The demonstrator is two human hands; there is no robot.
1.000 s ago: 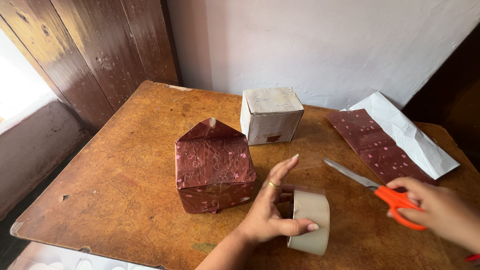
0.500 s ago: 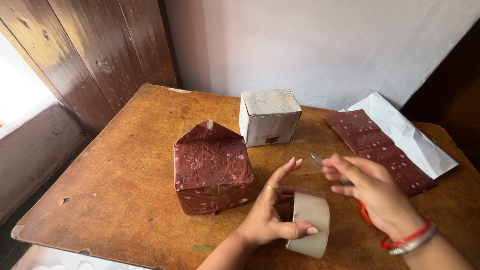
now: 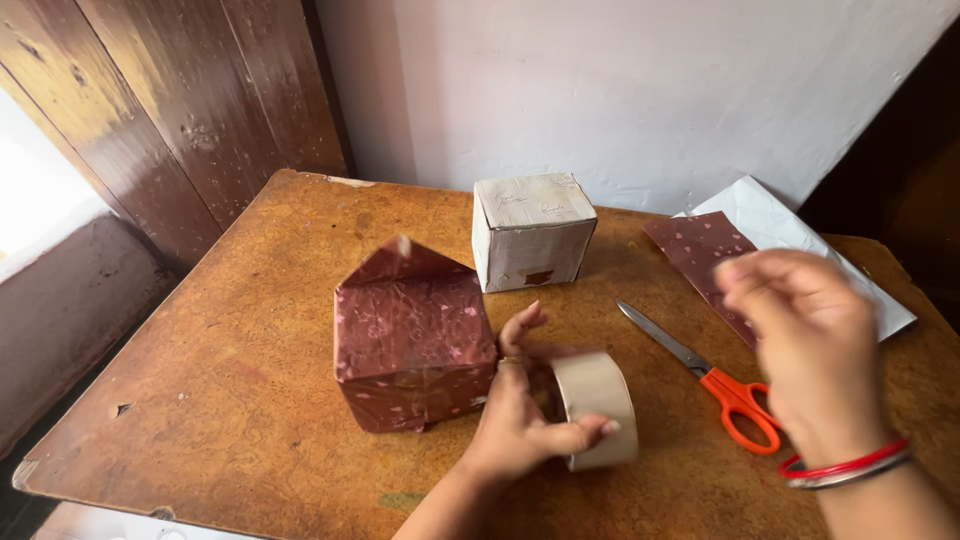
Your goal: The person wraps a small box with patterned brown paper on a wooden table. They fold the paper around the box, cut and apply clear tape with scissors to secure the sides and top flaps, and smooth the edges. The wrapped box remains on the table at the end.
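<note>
Left hand [image 3: 515, 425] grips the tape roll [image 3: 597, 408] beside the wrapped box [image 3: 412, 340]; right hand [image 3: 810, 350] hovers blurred, grip unclear. Tape may stick crooked.

Counts, head view:

- Boxes: two. One wrapped in maroon patterned paper [image 3: 412, 335], centre of frame; one plain whitish box [image 3: 532, 232], upper centre.
- Tape rolls: one, beige tape roll [image 3: 596, 407], lower centre.
- Scissors: one pair, orange-handled scissors [image 3: 705, 375], right of centre.
- Loose paper sheets: two at upper right, maroon patterned sheet [image 3: 705, 250] overlapping white sheet [image 3: 790, 232].
- Hands: two. left hand [image 3: 520, 420] lower centre, right hand [image 3: 815, 350] at right, blurred.
- Bangles on right wrist [image 3: 845, 465]: at least two, red and silvery; exact number unclear.
- Tables: one, wooden table [image 3: 230, 350].
</note>
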